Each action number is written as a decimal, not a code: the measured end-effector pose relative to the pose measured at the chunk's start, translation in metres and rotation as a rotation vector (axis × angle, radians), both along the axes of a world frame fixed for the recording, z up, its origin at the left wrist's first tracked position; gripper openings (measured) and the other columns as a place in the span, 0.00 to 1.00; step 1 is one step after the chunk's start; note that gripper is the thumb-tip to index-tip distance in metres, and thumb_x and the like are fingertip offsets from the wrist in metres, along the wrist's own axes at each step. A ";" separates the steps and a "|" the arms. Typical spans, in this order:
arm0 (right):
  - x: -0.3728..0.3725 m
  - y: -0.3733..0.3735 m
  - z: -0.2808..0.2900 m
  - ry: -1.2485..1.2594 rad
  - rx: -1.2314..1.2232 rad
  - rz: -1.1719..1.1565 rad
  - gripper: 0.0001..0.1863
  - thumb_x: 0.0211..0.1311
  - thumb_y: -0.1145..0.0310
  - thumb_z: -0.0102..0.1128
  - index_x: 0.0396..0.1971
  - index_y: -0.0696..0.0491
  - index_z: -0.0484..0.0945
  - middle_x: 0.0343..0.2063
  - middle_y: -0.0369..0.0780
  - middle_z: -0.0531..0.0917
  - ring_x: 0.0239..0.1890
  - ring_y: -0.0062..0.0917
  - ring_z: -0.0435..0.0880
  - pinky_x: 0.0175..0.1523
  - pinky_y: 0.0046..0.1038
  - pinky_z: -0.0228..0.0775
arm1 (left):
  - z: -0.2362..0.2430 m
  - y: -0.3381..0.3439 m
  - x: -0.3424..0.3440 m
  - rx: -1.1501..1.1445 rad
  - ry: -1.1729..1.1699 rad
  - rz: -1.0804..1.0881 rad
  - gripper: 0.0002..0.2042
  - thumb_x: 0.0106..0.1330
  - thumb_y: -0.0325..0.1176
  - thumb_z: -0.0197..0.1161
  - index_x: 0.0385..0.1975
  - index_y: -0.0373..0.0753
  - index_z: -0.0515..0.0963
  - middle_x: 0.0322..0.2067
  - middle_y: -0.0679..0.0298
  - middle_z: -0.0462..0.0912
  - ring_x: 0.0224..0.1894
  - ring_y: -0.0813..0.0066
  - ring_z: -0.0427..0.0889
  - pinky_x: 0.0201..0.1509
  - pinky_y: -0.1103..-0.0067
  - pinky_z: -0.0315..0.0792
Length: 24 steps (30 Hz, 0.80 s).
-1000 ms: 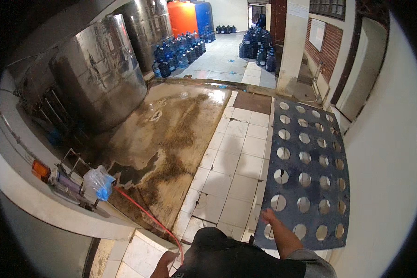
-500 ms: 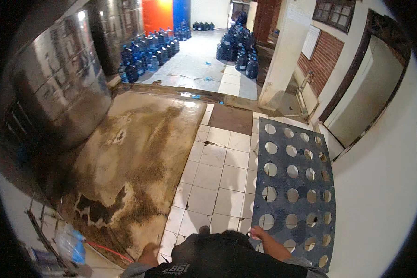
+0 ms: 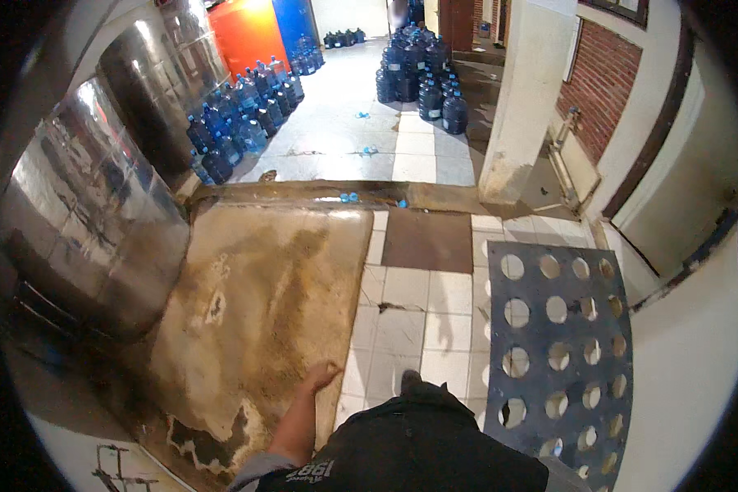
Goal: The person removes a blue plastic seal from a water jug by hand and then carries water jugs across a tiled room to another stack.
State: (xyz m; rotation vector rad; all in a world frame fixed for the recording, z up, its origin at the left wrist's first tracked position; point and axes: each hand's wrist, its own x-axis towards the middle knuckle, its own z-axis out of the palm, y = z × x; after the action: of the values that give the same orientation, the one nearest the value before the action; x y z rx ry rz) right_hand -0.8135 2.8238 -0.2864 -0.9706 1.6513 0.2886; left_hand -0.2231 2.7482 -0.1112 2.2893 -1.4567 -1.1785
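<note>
My left hand (image 3: 324,375) hangs out in front of my body, over the right edge of the brown, wet-stained concrete slab (image 3: 262,271). Its fingers are loosely curled in, and nothing shows in them. It touches nothing around it. My right hand is out of sight, hidden by my body in its black shirt (image 3: 410,447). To my right stands a dark panel (image 3: 537,320) with rows of large round holes. White floor tiles (image 3: 398,336) run ahead between the slab and the panel, with the tip of one shoe (image 3: 410,379) on them.
Shiny metal tanks (image 3: 98,221) line the left side. Beyond a low step (image 3: 303,193), many blue water jugs (image 3: 242,115) stand at the left and more jugs (image 3: 414,66) at the right. A brown mat (image 3: 428,240) lies before the step. A pillar (image 3: 525,107) and a door (image 3: 689,164) are at right.
I have moved forward, so the step and jugs are nearer. My left hand has swung up and forward. My right hand has gone out of view; the clear plastic bag at lower left has too.
</note>
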 end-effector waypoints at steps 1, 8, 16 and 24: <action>0.018 -0.058 -0.007 -0.008 -0.077 0.187 0.19 0.64 0.53 0.53 0.41 0.52 0.83 0.40 0.47 0.83 0.44 0.41 0.82 0.48 0.44 0.74 | -0.037 0.003 0.029 0.100 -0.009 0.023 0.27 0.61 0.57 0.65 0.47 0.37 0.80 0.36 0.49 0.85 0.42 0.59 0.84 0.47 0.68 0.75; 0.209 -0.530 0.103 -0.098 -0.737 0.099 0.19 0.60 0.62 0.66 0.47 0.56 0.77 0.33 0.44 0.84 0.37 0.30 0.85 0.43 0.33 0.76 | -0.116 0.024 0.174 0.538 0.215 0.479 0.22 0.57 0.52 0.69 0.26 0.34 0.81 0.25 0.53 0.80 0.27 0.61 0.78 0.32 0.64 0.73; 0.312 -0.781 0.113 -0.416 -0.883 -0.191 0.10 0.64 0.67 0.62 0.41 0.55 0.78 0.32 0.37 0.82 0.29 0.21 0.81 0.36 0.25 0.76 | -0.141 -0.240 0.290 0.613 0.302 0.557 0.21 0.57 0.50 0.70 0.18 0.36 0.79 0.20 0.57 0.78 0.22 0.62 0.76 0.28 0.65 0.71; 0.273 -0.728 0.041 -0.027 0.062 -0.091 0.17 0.58 0.60 0.58 0.43 0.55 0.80 0.32 0.46 0.84 0.32 0.34 0.84 0.37 0.36 0.76 | -0.033 -0.777 0.304 0.084 0.078 -0.023 0.24 0.62 0.55 0.62 0.31 0.34 0.83 0.32 0.47 0.85 0.38 0.55 0.84 0.44 0.63 0.75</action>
State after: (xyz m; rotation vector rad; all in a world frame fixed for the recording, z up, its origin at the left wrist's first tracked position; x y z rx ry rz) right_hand -0.5406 2.0959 -0.2457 -0.8464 1.6474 0.2629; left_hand 0.0809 1.9713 -0.1442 2.2585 -1.4351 -1.3446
